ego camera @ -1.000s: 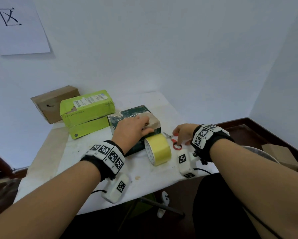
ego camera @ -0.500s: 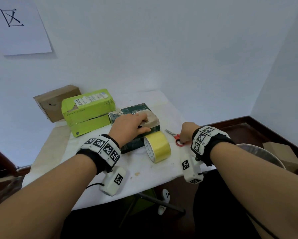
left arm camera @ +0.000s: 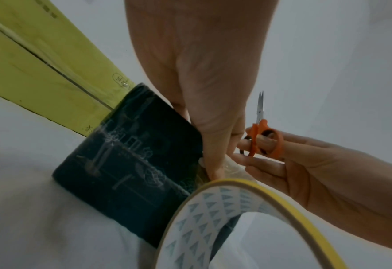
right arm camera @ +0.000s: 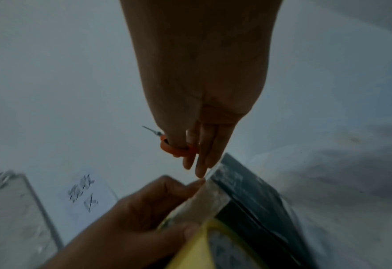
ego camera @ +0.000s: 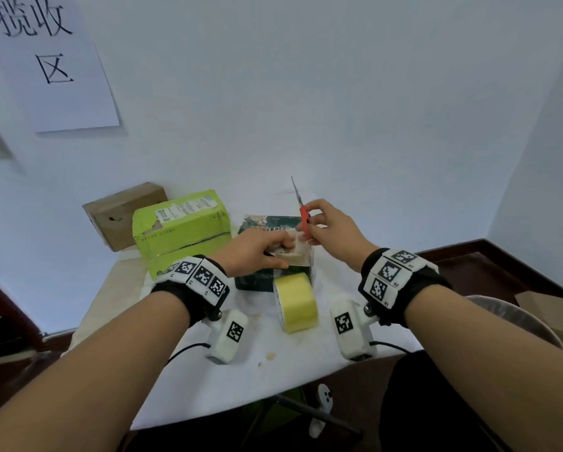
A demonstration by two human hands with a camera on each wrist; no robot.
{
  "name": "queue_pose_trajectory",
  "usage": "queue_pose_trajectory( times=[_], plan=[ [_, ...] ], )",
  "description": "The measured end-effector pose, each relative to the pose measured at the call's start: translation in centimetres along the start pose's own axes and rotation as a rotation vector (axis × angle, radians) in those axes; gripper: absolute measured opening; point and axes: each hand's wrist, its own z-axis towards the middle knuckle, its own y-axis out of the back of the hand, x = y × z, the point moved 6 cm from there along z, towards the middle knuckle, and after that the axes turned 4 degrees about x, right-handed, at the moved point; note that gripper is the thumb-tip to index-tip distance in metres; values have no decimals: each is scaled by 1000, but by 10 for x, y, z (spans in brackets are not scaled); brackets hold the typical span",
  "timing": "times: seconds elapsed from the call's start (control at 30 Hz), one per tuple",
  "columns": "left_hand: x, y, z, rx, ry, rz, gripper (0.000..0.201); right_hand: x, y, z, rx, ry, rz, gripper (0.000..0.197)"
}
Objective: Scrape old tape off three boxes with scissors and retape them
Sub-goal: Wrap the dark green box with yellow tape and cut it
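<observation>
In the head view the dark green box sat on the white table, and everything else lay around it: the stacked lime-green boxes just to its left, a brown cardboard box beyond those, the yellow tape roll standing on edge against its near side. The left hand rested on top of the box, fingers curled over a patch of old clear tape. The right hand hovered above the box's right end, gripping red-handled scissors with the blades pointing up.

The left wrist view showed fingers through the scissors' loops — blades all but closed — while the left thumb pressed the box's corner beside crinkled tape.

In the right wrist view, dim and blurred, the right fingertips nearly touched the taped edge, and the left hand pinched that edge from below.

Scraping had probably not begun. To do it well, the blade should likely tip down and lie shallow along the tape's edge, stroking away from the left fingers — with the box held firmly down.
</observation>
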Motion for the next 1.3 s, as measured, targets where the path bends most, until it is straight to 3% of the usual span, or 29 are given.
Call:
queue_pose_trajectory(
  times=[0.23, 0.3, 0.37, 0.43, 0.57, 0.63, 0.8, 0.93, 1.3],
  plan=[
    [11, 0, 3, 26, -25, -118, 43, -2, -17, 4, 73, 25, -362, 35],
    [23, 10, -3, -94, 74, -168, 28, -2, -19, 2, 68, 29, -434, 39],
    [36, 26, -15, -290, 190, -382, 12, -2, -21, 1, 67, 35, -484, 39],
    [48, 30, -27, -358, 302, -652, 18, -2, -23, 1, 62, 37, -488, 38],
    [39, -9, -48, 40, 570, -922, 30, 0, -24, -2, 52, 46, -506, 37],
    [28, -27, -51, 146, 611, -1011, 38, 2, -25, -4, 63, 56, -504, 36],
    [11, -39, -39, 139, 600, -1192, 32, 5, -27, -1, 142, 101, -487, 36],
    [0, -51, -34, 252, 585, -1223, 20, -2, -29, -1, 142, 85, -573, 38],
    [8, -53, -38, 289, 663, -1335, 32, -7, -31, -2, 120, 64, -618, 39]
  ],
)
